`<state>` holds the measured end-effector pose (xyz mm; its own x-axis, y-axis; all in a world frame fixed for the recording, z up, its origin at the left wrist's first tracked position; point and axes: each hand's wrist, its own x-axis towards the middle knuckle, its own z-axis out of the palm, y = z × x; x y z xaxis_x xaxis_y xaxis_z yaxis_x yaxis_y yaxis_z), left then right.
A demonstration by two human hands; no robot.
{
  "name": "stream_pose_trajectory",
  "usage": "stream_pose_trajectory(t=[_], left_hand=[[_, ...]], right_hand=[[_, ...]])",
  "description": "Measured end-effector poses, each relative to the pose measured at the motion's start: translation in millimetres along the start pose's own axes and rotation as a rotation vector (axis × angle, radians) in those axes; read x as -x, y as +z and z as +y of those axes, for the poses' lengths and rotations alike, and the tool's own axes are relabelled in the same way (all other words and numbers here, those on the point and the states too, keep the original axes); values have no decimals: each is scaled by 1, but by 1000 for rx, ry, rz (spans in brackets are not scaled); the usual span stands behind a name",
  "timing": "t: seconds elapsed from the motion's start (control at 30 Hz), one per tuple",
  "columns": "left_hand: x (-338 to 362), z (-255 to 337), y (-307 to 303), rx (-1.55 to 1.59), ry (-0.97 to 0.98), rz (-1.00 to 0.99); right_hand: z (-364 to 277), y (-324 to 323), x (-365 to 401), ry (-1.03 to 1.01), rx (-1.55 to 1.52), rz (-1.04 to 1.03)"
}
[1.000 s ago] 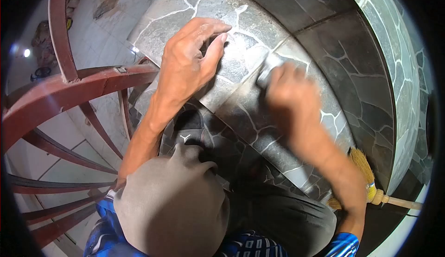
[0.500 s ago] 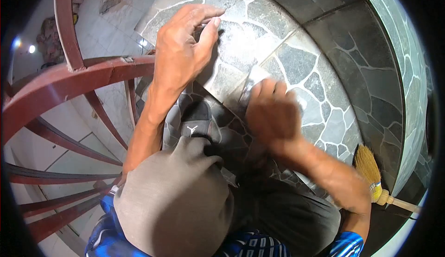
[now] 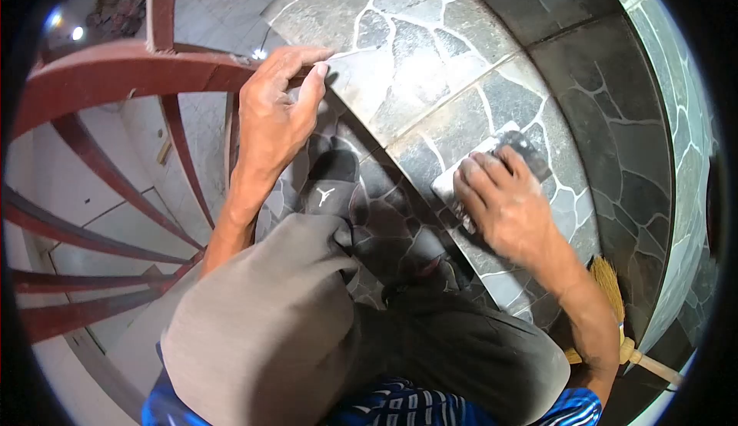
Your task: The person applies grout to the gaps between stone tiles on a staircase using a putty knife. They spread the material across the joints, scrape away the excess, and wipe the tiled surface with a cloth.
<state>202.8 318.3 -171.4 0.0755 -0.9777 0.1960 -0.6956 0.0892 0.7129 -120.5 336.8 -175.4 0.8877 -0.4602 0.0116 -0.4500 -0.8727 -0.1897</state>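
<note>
Mostly grey down here. Stone step (image 3: 415, 65) in mid-to-dark grey, crazy-paving pattern, irregular patches split by whitish grout lines. Same patchwork look on the curved wall (image 3: 676, 142), just a touch greener. Flat pad (image 3: 484, 159) pale silvery grey with a darker smudgy end. Railing (image 3: 115, 72) in deep brick red, kinda worn. Black shoe (image 3: 330, 184) with a small white logo. Trousers (image 3: 261, 311) plain taupe-grey, no pattern. Shirt (image 3: 407, 411) bright blue with white stripes. Broom (image 3: 607, 276) straw-yellow, yellow band, pale wooden handle. Off-white tiles on the lower floor (image 3: 115, 172).
</note>
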Motion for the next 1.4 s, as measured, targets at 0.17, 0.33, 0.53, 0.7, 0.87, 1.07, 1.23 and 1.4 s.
stream_pose_trajectory(t=[0.17, 0.33, 0.53, 0.7, 0.87, 1.07, 1.23, 1.4], left_hand=[[15, 11, -7, -8, 18, 5], [30, 3, -3, 24, -96, 10], [30, 3, 6, 115, -165, -3], [26, -11, 10, 102, -174, 0], [27, -13, 1, 99, -185, -50], [31, -26, -7, 60, -202, -89], [23, -25, 1, 128, -153, -75], [24, -30, 17, 147, -151, -92]], right_hand=[[28, 10, -48, -85, 7, 60], [22, 13, -18, -145, 56, 217], [30, 21, -33, -151, 34, 241], [38, 9, -35, -164, 20, 160], [31, 15, -48, -183, 59, 151], [7, 20, -46, -132, -38, 161], [10, 8, -31, -76, -38, -58], [11, 26, -58, -109, -29, 266]])
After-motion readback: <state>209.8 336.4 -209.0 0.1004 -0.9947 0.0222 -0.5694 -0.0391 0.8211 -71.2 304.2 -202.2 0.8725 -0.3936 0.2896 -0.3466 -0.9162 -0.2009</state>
